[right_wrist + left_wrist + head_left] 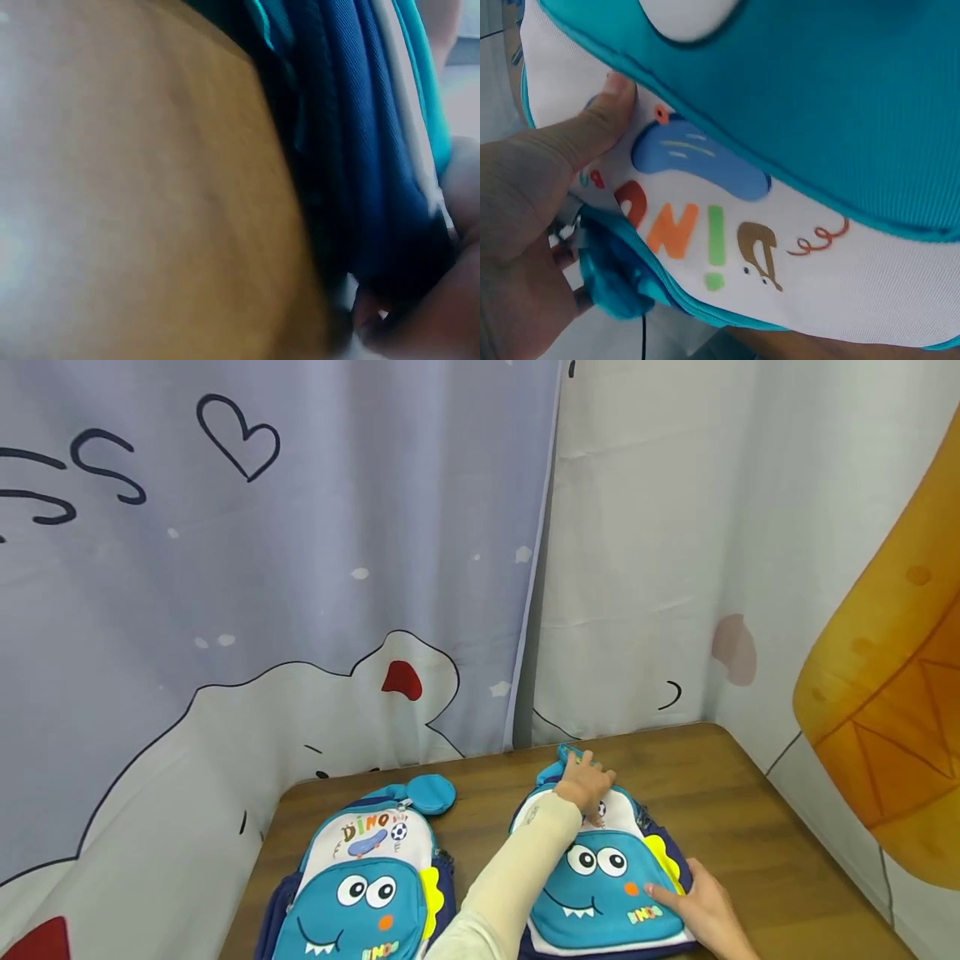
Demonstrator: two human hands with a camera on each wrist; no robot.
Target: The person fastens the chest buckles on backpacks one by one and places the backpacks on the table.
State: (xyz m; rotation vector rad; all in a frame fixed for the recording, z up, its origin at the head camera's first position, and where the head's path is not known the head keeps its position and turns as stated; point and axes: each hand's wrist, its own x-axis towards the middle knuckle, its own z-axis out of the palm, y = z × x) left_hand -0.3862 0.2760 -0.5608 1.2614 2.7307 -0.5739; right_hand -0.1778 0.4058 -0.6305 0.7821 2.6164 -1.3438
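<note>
Lying on the right side of the table (757, 852), face upward: a blue backpack (600, 889) with a cartoon face. Grasped at its far end by the left hand (585, 785), with thumb on the white front and fingers behind the top edge; grasped also at its right near side by the right hand (705, 906), with thumb on the front pocket (622, 933). Held so at two places probably to control the soft, loose cloth. Placed to the left, with a strip of table between: a similar backpack (363, 893), untouched, perhaps set apart for giving space to both arms. Cut off: its near end, also slightly covered by the sleeve (517, 872). Mostly hidden behind cloth: fingers of the right hand. Very blurred in the right wrist view, so impossible to tell whether fully flat: the held bag's underside.
</note>
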